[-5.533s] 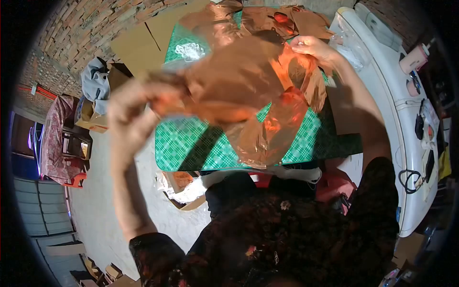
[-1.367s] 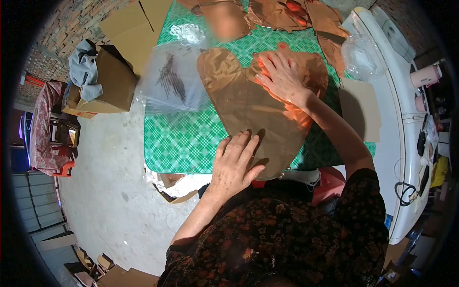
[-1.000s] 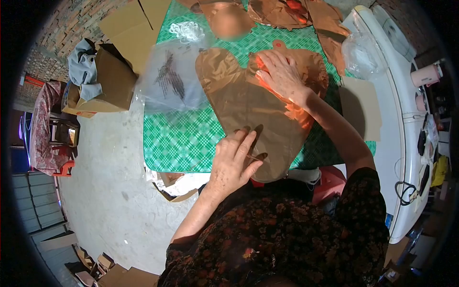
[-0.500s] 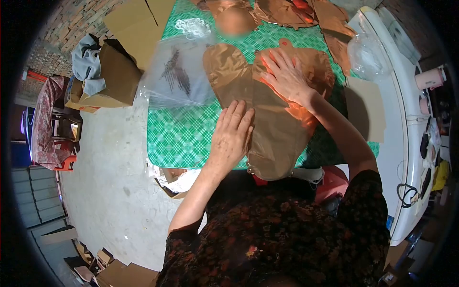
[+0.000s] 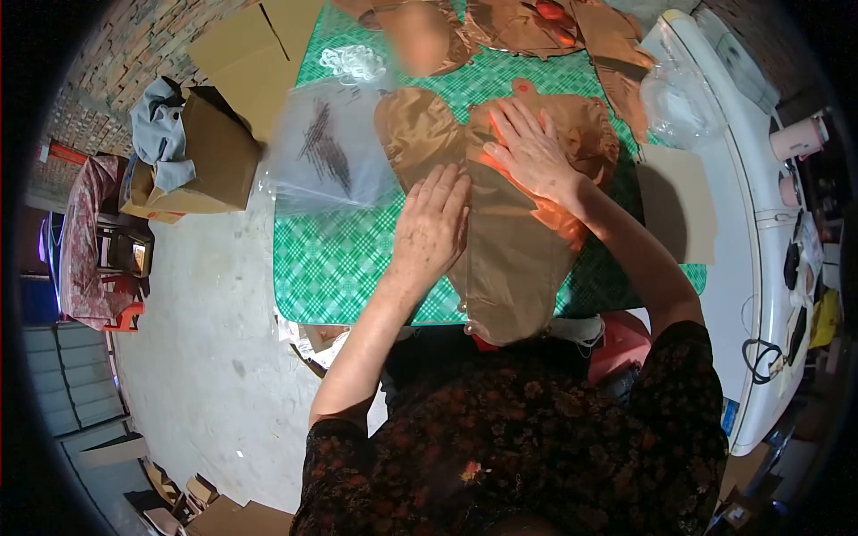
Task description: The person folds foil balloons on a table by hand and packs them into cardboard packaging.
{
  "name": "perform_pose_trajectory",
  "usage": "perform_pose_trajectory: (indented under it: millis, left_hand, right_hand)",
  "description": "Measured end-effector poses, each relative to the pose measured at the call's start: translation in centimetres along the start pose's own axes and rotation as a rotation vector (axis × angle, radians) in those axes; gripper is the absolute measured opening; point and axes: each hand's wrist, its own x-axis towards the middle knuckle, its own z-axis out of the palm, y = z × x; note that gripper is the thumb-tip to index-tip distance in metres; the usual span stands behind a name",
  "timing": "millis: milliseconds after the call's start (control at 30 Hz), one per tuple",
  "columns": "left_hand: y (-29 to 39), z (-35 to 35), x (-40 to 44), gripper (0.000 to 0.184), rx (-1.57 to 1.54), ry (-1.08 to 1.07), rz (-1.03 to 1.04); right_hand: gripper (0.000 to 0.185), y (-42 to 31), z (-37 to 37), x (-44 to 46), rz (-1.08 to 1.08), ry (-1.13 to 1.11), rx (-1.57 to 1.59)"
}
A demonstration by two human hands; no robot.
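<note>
A flat brown foil sheet with rounded lobes point(image 5: 514, 259) lies on the green checked table point(image 5: 331, 268), its near end reaching over the front edge. My left hand point(image 5: 433, 219) rests flat on the left side of the foil, fingers stretched out and close together. On the foil's upper right part lies my right hand point(image 5: 534, 156), palm down with fingers spread, beside a bright orange shine. Neither hand grips anything. Left of the foil is a stack of clear plastic bags point(image 5: 331, 147) with dark marks.
More brown foil pieces point(image 5: 523, 27) lie along the far side. White string point(image 5: 353, 62) is bundled behind the bags. At the right are a cardboard sheet point(image 5: 677, 205), a clear plastic bag point(image 5: 679, 105) and a long white surface point(image 5: 728, 179). An open carton point(image 5: 214, 152) stands left.
Earlier both hands held the foil up; now it lies flat. My left hand has moved from the foil's near end up along its left side, and that near left edge appears folded inward.
</note>
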Motion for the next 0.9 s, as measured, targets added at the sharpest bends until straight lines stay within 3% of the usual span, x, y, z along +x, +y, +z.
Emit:
perform_pose_trajectory:
  millis: [367, 900]
  left_hand:
    - [-0.1, 0.5, -0.1, 0.039, 0.020, 0.033, 0.004]
    - [0.1, 0.1, 0.1, 0.041, -0.007, 0.014, -0.004]
  right_hand:
    - [0.065, 0.4, 0.7, 0.6, -0.049, 0.159, -0.036]
    - [0.043, 1.7, 0.9, 2.5, -0.115, 0.291, -0.115]
